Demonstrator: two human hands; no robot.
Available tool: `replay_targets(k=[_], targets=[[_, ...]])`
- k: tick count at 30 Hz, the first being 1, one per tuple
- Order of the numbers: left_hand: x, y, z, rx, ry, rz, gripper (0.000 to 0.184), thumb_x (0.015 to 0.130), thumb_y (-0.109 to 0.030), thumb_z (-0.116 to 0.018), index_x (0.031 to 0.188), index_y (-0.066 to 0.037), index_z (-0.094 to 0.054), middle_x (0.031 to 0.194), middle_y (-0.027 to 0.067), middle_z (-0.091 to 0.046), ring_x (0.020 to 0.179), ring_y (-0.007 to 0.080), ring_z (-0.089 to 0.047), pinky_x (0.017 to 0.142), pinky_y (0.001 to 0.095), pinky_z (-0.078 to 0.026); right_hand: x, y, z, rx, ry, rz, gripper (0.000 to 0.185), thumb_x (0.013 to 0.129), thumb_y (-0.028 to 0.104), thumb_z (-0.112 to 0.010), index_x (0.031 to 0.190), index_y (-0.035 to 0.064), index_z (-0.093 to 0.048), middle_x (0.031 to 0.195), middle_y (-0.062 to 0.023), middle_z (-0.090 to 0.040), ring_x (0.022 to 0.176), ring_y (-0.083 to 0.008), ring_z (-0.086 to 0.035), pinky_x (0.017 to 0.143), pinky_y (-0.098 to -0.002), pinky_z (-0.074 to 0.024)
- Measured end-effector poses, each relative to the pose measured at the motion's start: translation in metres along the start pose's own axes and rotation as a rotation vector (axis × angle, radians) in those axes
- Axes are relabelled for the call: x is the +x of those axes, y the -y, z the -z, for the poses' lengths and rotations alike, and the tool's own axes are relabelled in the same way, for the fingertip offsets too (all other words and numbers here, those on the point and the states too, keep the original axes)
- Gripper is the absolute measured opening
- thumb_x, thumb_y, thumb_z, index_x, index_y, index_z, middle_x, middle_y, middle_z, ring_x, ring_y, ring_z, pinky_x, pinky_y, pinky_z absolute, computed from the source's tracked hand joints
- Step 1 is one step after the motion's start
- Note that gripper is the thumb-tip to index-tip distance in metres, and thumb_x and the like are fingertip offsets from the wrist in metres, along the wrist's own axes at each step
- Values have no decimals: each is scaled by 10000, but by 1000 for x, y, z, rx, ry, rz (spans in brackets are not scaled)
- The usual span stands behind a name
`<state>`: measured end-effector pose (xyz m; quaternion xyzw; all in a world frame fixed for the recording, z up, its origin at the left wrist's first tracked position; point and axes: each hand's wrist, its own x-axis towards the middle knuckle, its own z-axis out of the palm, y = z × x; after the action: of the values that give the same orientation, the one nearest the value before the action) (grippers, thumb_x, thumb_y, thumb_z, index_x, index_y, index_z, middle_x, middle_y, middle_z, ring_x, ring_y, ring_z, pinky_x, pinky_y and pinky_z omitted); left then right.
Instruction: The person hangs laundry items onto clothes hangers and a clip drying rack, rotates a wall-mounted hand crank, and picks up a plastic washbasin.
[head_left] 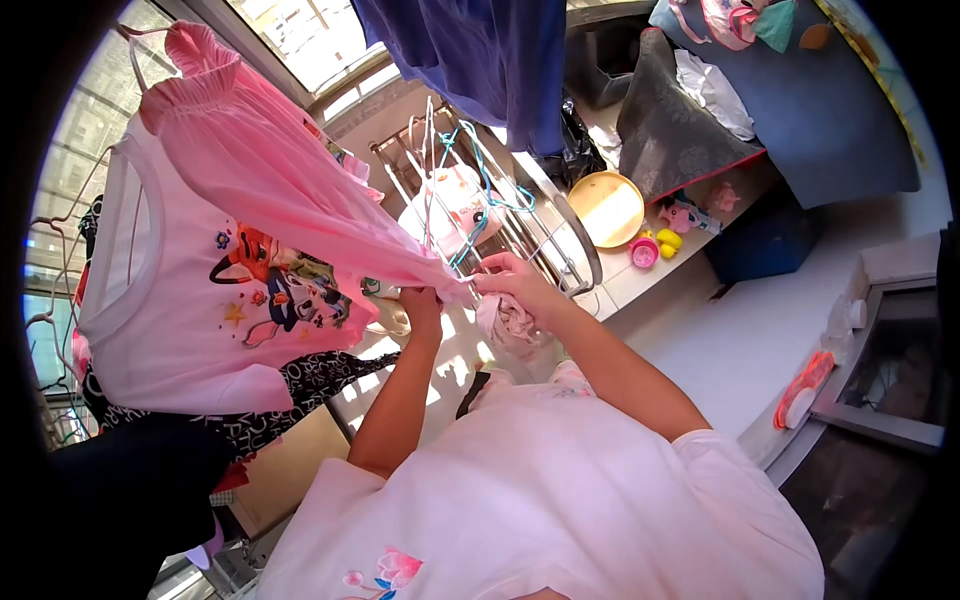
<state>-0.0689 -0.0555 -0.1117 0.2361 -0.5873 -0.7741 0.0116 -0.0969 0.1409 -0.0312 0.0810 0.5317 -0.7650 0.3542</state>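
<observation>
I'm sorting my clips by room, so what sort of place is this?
Probably a home balcony or laundry corner: a pink garment and a white T-shirt hang beside a sunlit window, with hangers bunched together nearby.

Wire hangers (pixel 430 195) stand just beyond the hands (pixel 470 290); bare floor (pixel 690 325) opens to the right.

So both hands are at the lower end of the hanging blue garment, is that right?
The colour is wrong: the head view shows the left hand and the right hand at the lower end of the hanging pink garment.
</observation>
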Motion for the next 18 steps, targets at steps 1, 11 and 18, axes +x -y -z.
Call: replay_targets(k=[1,11,18], targets=[[-15,-8,-8,2,6,-8,237,891,-134,-511,1115,-67,-551,880,3,-590,607,55,-513,470,173,-375,-3,7,-10,-103,-4,-3,616,779,142,-700,1268,-29,-366,1041,-132,-571,944,-160,-582,794,-262,-468],[-91,-36,-5,-336,286,165,246,776,29,-540,1003,-63,-560,733,5,-554,462,48,-433,359,189,-262,-5,19,-25,-300,-89,232,674,839,316,-685,1354,-2,-389,771,-51,-620,744,-91,-575,660,-221,-447],[-77,-42,18,198,451,72,309,777,-50,-605,1083,-48,-566,919,34,-608,798,128,-586,681,269,-479,-42,44,-28,-287,42,393,310,810,168,-695,1038,-20,-598,852,-81,-631,756,-118,-603,696,-245,-488]])
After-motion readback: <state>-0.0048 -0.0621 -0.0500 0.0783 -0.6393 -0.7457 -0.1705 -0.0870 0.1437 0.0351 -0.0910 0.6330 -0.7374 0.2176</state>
